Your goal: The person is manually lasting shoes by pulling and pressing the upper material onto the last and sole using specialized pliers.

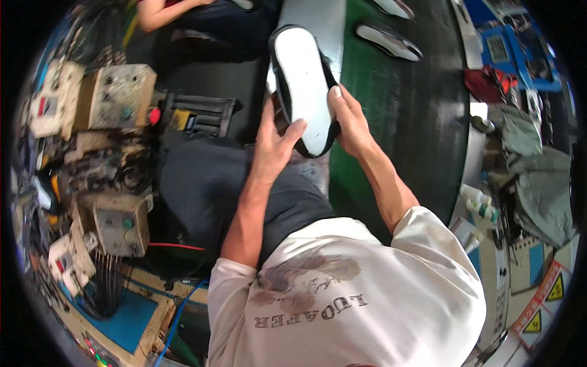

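Note:
Both of my hands hold a black shoe (302, 76), its flat white underside facing up and the black upper wrapping around the rim. My left hand (273, 144) grips the nearer left side, with the thumb lying on the white underside. On the opposite side, my right hand (350, 116) is closed on the black edge, its thumb at the rim. The fingers beneath the shoe are partly hidden. The shoe is held above the left border of a dark green belt (397, 134).
Farther along the belt lie a dark shoe (389, 41) and another shoe (394, 7). Machines with a beige control box (116, 98) and red button (154, 115) stand left. Another person's arm (165, 13) shows at far left. A grey cloth (541, 189) lies at right.

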Action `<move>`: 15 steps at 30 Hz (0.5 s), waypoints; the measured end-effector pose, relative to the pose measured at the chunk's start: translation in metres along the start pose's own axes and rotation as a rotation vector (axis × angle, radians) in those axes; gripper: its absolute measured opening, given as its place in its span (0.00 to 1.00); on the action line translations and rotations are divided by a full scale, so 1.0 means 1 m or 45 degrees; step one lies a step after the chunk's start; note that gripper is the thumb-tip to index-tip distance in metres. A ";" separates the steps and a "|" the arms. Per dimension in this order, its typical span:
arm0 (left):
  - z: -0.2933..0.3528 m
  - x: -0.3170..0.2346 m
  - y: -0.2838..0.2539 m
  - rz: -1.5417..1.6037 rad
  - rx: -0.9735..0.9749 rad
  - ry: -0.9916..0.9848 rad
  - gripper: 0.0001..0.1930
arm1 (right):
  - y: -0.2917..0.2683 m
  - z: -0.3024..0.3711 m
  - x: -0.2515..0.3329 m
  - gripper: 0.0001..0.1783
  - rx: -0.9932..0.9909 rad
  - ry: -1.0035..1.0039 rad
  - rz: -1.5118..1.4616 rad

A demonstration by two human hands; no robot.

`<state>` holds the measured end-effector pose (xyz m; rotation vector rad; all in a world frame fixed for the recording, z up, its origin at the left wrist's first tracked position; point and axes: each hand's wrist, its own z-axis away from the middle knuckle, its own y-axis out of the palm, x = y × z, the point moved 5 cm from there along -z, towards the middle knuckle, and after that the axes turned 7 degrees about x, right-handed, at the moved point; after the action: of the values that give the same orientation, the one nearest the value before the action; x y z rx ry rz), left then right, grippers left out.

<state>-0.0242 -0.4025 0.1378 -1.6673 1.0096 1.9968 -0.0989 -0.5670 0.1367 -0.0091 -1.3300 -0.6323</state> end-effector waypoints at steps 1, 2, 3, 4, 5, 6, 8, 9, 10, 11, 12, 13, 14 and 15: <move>0.006 -0.010 -0.013 -0.131 -0.124 -0.006 0.33 | 0.024 -0.003 -0.009 0.34 0.058 -0.023 0.014; 0.018 -0.019 -0.029 -0.173 -0.186 0.005 0.33 | 0.048 -0.005 -0.015 0.35 0.179 0.002 0.020; 0.036 -0.024 -0.047 -0.058 -0.268 0.033 0.29 | 0.079 -0.005 -0.016 0.37 0.206 0.039 -0.060; 0.052 -0.029 -0.062 0.068 -0.330 0.068 0.26 | 0.091 -0.009 -0.029 0.39 0.246 0.091 -0.087; 0.069 -0.034 -0.077 0.061 -0.384 0.090 0.26 | 0.100 -0.012 -0.042 0.40 0.287 0.149 -0.112; 0.091 -0.036 -0.094 0.180 -0.397 0.096 0.26 | 0.124 -0.008 -0.046 0.41 0.411 0.208 -0.112; 0.138 -0.027 -0.122 0.341 -0.410 0.061 0.31 | 0.163 0.012 -0.053 0.39 0.531 0.284 0.006; 0.162 -0.025 -0.132 0.343 -0.466 0.087 0.31 | 0.176 0.021 -0.056 0.39 0.576 0.316 0.093; 0.182 -0.023 -0.138 0.380 -0.454 0.097 0.34 | 0.183 0.028 -0.065 0.38 0.647 0.264 0.231; 0.197 -0.022 -0.145 0.415 -0.436 0.106 0.37 | 0.186 0.036 -0.070 0.38 0.765 0.224 0.490; 0.202 -0.044 -0.156 0.466 -0.412 0.241 0.44 | 0.194 0.045 -0.075 0.37 0.828 0.189 0.541; 0.220 -0.035 -0.183 0.570 -0.491 0.278 0.48 | 0.203 0.057 -0.078 0.37 0.896 0.157 0.588; 0.218 -0.058 -0.194 0.467 -0.504 0.290 0.52 | 0.209 0.067 -0.074 0.37 0.997 0.079 0.798; 0.220 -0.070 -0.204 0.450 -0.498 0.299 0.47 | 0.214 0.075 -0.078 0.38 1.112 0.022 0.840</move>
<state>-0.0256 -0.0950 0.1556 -2.0881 1.1099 2.3898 -0.0812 -0.3296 0.1599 0.2557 -1.3876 0.5241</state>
